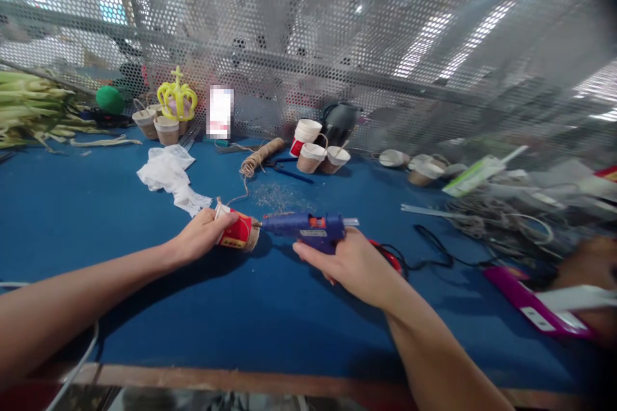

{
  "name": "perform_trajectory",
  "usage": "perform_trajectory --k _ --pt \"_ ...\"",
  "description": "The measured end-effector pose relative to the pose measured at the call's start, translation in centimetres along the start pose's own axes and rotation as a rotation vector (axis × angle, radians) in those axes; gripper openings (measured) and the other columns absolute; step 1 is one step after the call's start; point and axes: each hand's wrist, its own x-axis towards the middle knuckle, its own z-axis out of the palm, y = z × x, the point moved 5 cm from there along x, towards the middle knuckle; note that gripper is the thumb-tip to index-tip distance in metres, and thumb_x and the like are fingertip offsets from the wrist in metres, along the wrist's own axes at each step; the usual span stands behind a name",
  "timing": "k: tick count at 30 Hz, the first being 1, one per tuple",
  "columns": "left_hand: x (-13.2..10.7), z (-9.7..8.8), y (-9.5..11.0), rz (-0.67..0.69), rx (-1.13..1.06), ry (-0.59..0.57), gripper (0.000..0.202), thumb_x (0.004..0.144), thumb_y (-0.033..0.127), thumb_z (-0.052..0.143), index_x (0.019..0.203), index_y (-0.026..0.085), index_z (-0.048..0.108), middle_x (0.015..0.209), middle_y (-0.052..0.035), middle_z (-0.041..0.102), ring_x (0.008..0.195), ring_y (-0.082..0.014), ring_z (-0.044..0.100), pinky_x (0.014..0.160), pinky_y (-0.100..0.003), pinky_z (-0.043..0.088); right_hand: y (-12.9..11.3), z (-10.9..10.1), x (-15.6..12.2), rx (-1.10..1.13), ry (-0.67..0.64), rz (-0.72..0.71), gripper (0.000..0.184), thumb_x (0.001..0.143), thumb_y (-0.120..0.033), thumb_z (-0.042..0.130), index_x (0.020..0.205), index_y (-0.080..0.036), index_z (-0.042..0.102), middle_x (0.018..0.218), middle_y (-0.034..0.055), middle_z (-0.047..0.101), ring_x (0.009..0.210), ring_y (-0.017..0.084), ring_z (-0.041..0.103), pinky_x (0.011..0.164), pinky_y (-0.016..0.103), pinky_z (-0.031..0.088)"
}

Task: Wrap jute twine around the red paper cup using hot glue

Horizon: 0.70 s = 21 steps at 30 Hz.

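Observation:
My left hand (205,231) is closed around a red paper cup (238,231) that lies tilted on its side, its base pointing right. Twine is wound around the cup's base end, and a strand runs from it up to a roll of twine (260,157). In my right hand (354,263) is a blue hot glue gun (308,226), gripped by its handle. The nozzle points left and meets or nearly meets the wrapped end of the cup. A clear glue stick (351,222) sticks out of the gun's back.
Twine-wrapped cups (312,157) stand at the back, near blue-handled scissors (292,170). White cloth (168,173) lies left of centre. A purple power strip (535,302), black cable (434,247) and tangled cords (501,212) are on the right. Perforated metal mesh (270,26) closes off the back.

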Motion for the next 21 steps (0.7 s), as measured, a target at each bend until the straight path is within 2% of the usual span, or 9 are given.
perform_trajectory --k 7,12,16,21 --pt "0.07 0.01 -0.11 -0.008 -0.031 -0.014 0.037 0.075 0.042 0.046 0.072 0.01 0.064 0.063 -0.0026 0.06 0.054 -0.0117 0.047 0.054 -0.023 0.034 -0.43 0.22 -0.02 -0.046 0.014 -0.064 0.031 0.074 -0.03 0.053 0.045 -0.024 0.043 0.036 -0.0056 0.043 0.045 0.013 0.047 0.051 0.027 0.039" --pt "0.12 -0.05 -0.11 0.005 -0.012 -0.01 0.037 0.075 0.04 0.045 0.069 0.008 0.063 0.064 -0.0049 0.061 0.056 -0.0122 0.048 0.054 -0.023 0.035 -0.46 0.33 -0.07 -0.074 -0.014 -0.059 0.033 0.073 -0.03 0.054 0.043 -0.024 0.04 0.034 -0.006 0.041 0.046 0.014 0.047 0.05 0.026 0.038" --pt "0.13 0.04 -0.12 0.035 0.0 -0.023 0.038 0.076 0.04 0.044 0.072 0.008 0.065 0.067 -0.0057 0.063 0.058 -0.0134 0.05 0.056 -0.023 0.036 -0.6 0.17 -0.18 -0.056 -0.001 -0.059 0.031 0.072 -0.03 0.054 0.044 -0.024 0.041 0.033 -0.0064 0.04 0.042 0.013 0.045 0.046 0.026 0.036" --pt "-0.17 0.2 0.23 0.068 0.08 -0.027 0.041 0.076 0.045 0.043 0.067 0.01 0.063 0.058 -0.0021 0.058 0.052 -0.0118 0.044 0.049 -0.022 0.032 -0.64 -0.16 -0.14 -0.017 0.027 -0.035 0.029 0.072 -0.029 0.055 0.045 -0.024 0.044 0.033 -0.006 0.043 0.039 0.012 0.044 0.043 0.025 0.036"
